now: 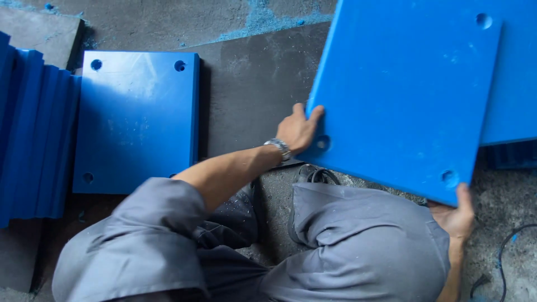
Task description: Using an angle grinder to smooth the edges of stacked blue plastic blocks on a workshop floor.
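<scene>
Both hands hold one large blue plastic panel (403, 95), which is tilted, its near edge raised above the person's knees and its far part lying over another blue panel (514, 84) at the right side of the floor (251, 84). The left hand (299, 130) grips the panel's near-left corner, thumb on the top face just beside a drilled hole, the other fingers out of sight beneath. The right hand (456, 215) cups the near-right corner from below, fingers curled up against the edge, another hole just above them. So the panel lies directly ahead of the person, spanning between the two hands, its near edge running from left hand to right hand and sloping toward the right. Well apart to the left, a second drilled blue panel (137, 120) lies flat on the floor, beside a row of blue panels standing on edge (33, 128) at the left side. Blue shavings (268, 19) dust the far floor.
</scene>
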